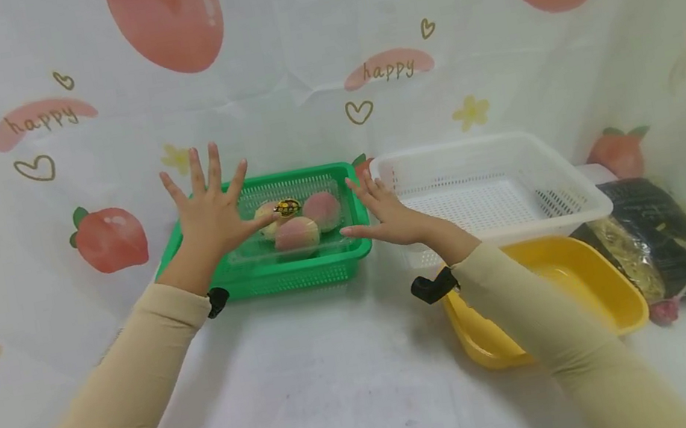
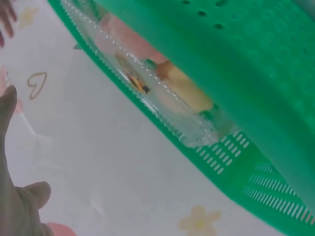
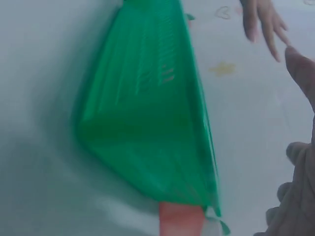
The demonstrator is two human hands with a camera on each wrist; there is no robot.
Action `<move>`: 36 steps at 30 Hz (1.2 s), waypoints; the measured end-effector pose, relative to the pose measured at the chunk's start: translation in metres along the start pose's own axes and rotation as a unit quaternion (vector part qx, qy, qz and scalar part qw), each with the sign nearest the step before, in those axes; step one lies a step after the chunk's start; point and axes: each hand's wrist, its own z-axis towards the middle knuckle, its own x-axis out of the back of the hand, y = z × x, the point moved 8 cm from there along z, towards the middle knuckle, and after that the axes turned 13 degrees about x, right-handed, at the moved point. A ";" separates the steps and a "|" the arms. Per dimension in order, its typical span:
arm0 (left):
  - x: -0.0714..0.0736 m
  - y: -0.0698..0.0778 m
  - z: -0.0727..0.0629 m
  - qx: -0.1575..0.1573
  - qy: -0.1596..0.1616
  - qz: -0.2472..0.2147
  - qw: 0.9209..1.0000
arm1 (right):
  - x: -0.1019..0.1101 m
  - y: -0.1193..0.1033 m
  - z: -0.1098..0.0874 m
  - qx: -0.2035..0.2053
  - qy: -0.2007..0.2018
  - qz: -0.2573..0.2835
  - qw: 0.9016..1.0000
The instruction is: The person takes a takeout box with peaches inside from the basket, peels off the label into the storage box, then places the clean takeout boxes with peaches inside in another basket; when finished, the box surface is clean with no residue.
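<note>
Both hands are raised with fingers spread and hold nothing. In the head view the left hand (image 1: 207,218) appears over the left part of a green basket (image 1: 349,252). The right hand (image 1: 392,215) is near that basket's right end, between it and a white basket (image 1: 576,205). Inside the green basket lies a clear plastic box (image 1: 241,254) with several peaches (image 1: 296,235) and a dark sticker on its lid. The left wrist view shows the box (image 2: 197,135) within the green basket (image 2: 231,184), apart from the left fingers (image 2: 37,194).
A yellow basin (image 1: 624,307) stands in front of the white basket, partly behind the right forearm. At the right lie dark packages (image 1: 667,235) and a small pink wrapped lollipop (image 1: 666,311). A white printed cloth (image 1: 299,115) forms the backdrop.
</note>
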 end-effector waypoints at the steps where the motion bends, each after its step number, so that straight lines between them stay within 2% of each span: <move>1: -0.001 0.000 0.002 0.003 -0.008 -0.004 1.000 | -0.003 0.001 0.003 -0.008 0.002 0.028 1.000; 5: -0.008 0.000 0.011 0.019 -0.040 -0.038 0.998 | -0.013 0.004 0.014 -0.046 0.025 0.120 0.991; 7: -0.013 -0.002 0.016 0.031 -0.067 -0.063 0.995 | -0.019 0.008 0.018 -0.070 0.044 0.153 0.985; 10: -0.026 -0.008 0.022 0.049 -0.122 -0.106 0.986 | -0.027 0.015 0.022 -0.108 0.086 0.190 0.972; 12: -0.035 -0.014 0.024 0.063 -0.166 -0.141 0.974 | -0.031 0.020 0.024 -0.136 0.120 0.214 0.960; 15: -0.048 -0.021 0.027 0.079 -0.224 -0.189 0.953 | -0.034 0.025 0.026 -0.163 0.182 0.237 0.940; 17: -0.054 -0.024 0.029 0.084 -0.255 -0.219 0.938 | -0.035 0.028 0.027 -0.168 0.217 0.240 0.931; 20: -0.062 -0.027 0.029 0.080 -0.299 -0.255 0.916 | -0.037 0.032 0.029 -0.164 0.254 0.239 0.923; 24: -0.075 -0.026 0.030 0.065 -0.347 -0.319 0.879 | -0.039 0.035 0.027 -0.165 0.278 0.236 0.916; 28: -0.089 -0.025 0.032 0.068 -0.363 -0.401 0.838 | -0.039 0.036 0.024 -0.166 0.291 0.236 0.912; 34: -0.121 -0.032 0.030 0.108 -0.362 -0.489 0.786 | -0.041 0.037 0.022 -0.169 0.291 0.242 0.910; 36: -0.132 -0.031 0.027 0.120 -0.368 -0.512 0.766 | -0.042 0.037 0.021 -0.170 0.294 0.243 0.909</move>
